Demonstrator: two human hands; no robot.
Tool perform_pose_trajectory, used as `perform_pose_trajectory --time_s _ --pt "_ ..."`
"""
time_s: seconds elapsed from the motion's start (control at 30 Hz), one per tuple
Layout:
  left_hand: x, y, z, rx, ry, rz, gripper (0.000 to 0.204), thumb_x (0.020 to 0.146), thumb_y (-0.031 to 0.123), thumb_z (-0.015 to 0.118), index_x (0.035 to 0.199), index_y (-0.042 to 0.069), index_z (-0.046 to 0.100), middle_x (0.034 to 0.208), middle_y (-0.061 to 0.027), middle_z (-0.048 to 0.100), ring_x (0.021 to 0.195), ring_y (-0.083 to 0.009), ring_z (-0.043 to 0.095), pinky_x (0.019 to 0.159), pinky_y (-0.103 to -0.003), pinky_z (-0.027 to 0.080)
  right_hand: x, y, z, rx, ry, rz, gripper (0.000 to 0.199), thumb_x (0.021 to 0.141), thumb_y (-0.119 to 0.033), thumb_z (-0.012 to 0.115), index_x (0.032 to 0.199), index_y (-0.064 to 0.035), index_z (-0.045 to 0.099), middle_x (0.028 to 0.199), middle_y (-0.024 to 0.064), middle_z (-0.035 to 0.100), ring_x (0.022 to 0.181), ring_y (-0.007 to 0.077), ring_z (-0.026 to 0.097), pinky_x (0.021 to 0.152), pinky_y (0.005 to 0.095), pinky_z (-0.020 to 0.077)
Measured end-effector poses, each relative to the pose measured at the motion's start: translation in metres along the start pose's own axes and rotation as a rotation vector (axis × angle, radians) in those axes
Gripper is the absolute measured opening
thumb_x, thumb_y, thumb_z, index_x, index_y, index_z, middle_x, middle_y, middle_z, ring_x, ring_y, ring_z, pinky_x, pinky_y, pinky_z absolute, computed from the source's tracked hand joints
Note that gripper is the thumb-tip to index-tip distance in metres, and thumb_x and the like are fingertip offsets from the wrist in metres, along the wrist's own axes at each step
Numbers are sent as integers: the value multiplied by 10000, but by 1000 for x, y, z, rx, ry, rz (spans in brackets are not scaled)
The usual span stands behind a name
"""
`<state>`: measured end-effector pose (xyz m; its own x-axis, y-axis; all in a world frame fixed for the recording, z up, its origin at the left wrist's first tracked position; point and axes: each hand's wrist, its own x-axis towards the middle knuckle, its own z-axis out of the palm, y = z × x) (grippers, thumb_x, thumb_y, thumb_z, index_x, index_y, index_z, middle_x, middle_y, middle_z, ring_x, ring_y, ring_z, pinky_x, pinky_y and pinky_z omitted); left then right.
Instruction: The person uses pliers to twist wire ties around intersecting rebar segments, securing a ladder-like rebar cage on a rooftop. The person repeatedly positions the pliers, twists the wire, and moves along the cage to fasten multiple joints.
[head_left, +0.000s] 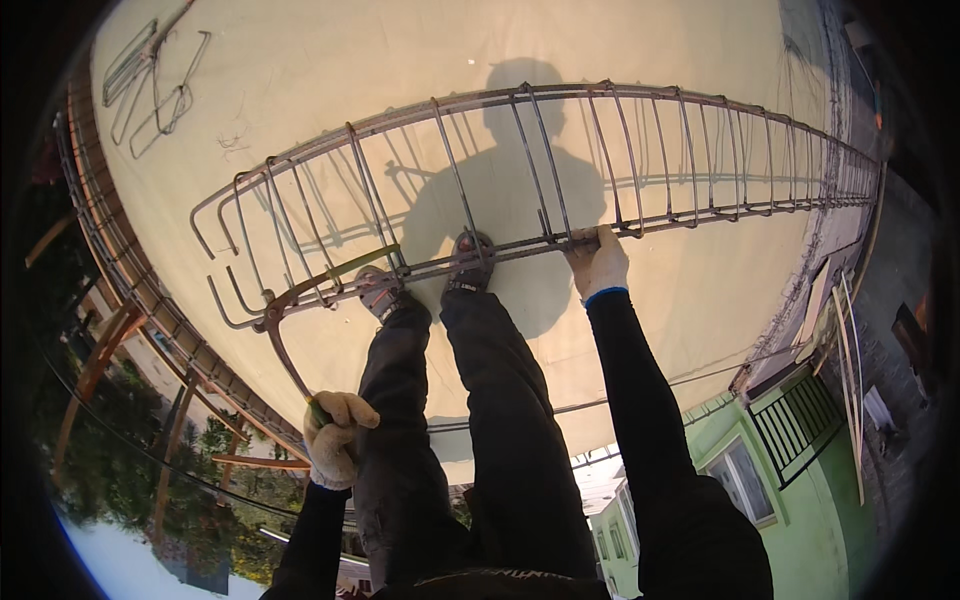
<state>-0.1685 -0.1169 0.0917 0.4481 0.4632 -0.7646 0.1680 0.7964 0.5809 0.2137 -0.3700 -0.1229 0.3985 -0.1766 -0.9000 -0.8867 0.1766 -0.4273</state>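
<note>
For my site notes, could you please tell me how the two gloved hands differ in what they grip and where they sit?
The left hand is clenched on a long tool handle, near the body. The right hand grips a bar of the rebar cage, stretched further out. Both wear light work gloves over dark sleeves.

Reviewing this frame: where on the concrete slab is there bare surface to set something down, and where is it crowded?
Free: the wide slab stretch between the loose bent stirrups at upper left and the rebar cage, and the strip right of the right hand, below the cage. Crowded: around both shoes and the long tool held by the left hand.
</note>
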Motion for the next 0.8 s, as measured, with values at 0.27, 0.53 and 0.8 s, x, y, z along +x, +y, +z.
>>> perform_pose_trajectory --time_s 0.27,0.53,0.8 --pt "53 20 44 219 507 791 171 1030 140 625 1132 7 588 1128 -199 684 1034 -325 655 1053 -481 529 -3 2 16 125 68 -15 186 1102 -191 588 953 -79 585 877 92 632 840 278 678 824 491 591" --pt "148 -80 -131 841 323 528 416 1045 253 613 1333 -45 645 1376 -233 712 1341 -378 649 1200 -553 455 -25 -4 29 116 134 8 182 1092 -165 601 948 -54 603 873 97 630 839 277 693 786 460 594" --pt "175 -55 -99 1020 460 547 333 871 168 605 1134 -27 665 1026 -173 665 949 -336 677 889 -485 601 -91 -50 77 40 228 -38 194 1009 -182 705 1051 0 654 948 111 670 815 235 729 752 343 577"
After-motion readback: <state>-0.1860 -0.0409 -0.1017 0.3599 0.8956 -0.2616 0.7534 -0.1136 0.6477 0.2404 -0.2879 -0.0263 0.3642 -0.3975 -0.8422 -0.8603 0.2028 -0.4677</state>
